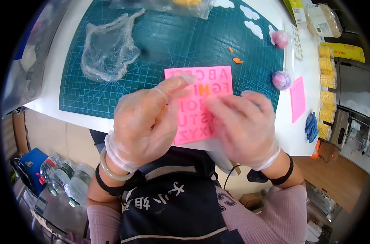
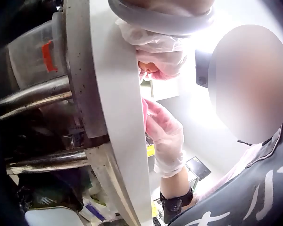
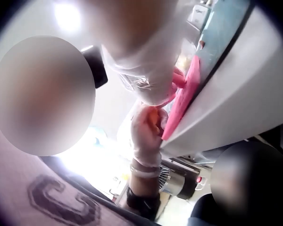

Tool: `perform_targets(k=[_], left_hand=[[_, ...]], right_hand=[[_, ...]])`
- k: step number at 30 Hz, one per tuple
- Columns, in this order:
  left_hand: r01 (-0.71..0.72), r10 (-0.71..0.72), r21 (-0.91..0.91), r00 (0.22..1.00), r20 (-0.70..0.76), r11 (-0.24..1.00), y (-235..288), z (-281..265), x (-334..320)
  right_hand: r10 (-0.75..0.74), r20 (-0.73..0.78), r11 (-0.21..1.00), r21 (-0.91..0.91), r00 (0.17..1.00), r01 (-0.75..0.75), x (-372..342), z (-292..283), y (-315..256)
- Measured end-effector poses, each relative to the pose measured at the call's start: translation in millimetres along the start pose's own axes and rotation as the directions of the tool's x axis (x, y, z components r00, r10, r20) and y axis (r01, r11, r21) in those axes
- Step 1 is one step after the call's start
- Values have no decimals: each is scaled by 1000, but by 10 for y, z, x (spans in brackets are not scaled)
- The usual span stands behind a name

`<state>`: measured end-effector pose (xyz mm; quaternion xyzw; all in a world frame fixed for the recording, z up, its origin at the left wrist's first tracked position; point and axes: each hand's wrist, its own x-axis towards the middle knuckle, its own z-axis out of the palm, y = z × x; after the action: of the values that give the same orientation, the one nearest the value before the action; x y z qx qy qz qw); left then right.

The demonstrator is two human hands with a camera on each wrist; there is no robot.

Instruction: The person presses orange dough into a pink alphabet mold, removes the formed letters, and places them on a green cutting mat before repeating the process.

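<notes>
A pink letter mould (image 1: 195, 132) lies near the front edge of the table, with its letters in mirror image. Orange clay fills the H cavity (image 1: 203, 89). My gloved left hand (image 1: 142, 114) curls round a lump of orange clay (image 3: 154, 115) in its palm, its index finger reaching over the mould's top left. On the mould's right side, the slightly blurred fingertips of my gloved right hand (image 1: 246, 126) press just below the H. The right wrist view shows a fingertip meeting the pink surface.
The mould overlaps a green cutting mat (image 1: 164, 40). Crumpled clear film (image 1: 110, 49) lies at left. Two orange scraps (image 1: 237, 60), white cloud shapes (image 1: 254, 29), wrapped balls (image 1: 281, 80) and another pink mould (image 1: 298, 99) lie to the right. Bottles (image 1: 77, 183) stand below the table.
</notes>
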<state>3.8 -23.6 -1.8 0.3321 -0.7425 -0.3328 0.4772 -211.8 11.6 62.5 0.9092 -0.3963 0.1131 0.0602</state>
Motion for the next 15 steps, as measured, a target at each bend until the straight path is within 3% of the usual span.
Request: perform_targets(k=[2, 4, 6, 11, 13, 14, 15], left_hand=[[24, -25, 24, 999, 31, 999, 57, -47, 5], [138, -140, 28, 975, 173, 990, 146, -113, 19], [159, -157, -1, 976, 149, 987, 145, -78, -9], [112, -113, 21, 988, 107, 994, 116, -74, 5], [107, -107, 9, 986, 131, 994, 116, -81, -3], [109, -109, 7, 986, 130, 994, 113, -86, -8], [87, -91, 33, 986, 139, 996, 104, -94, -4]], right_hand=[[211, 76, 945, 240, 974, -223, -31, -89, 70], [228, 29, 961, 155, 973, -229, 18, 27, 39], [83, -21, 996, 15, 996, -83, -6, 180, 3], [137, 20, 989, -61, 990, -135, -5, 26, -113], [268, 1, 953, 149, 964, -265, 11, -44, -21], [267, 4, 953, 148, 964, -264, 11, -31, 19], [386, -29, 886, 291, 922, -361, 20, 5, 76]])
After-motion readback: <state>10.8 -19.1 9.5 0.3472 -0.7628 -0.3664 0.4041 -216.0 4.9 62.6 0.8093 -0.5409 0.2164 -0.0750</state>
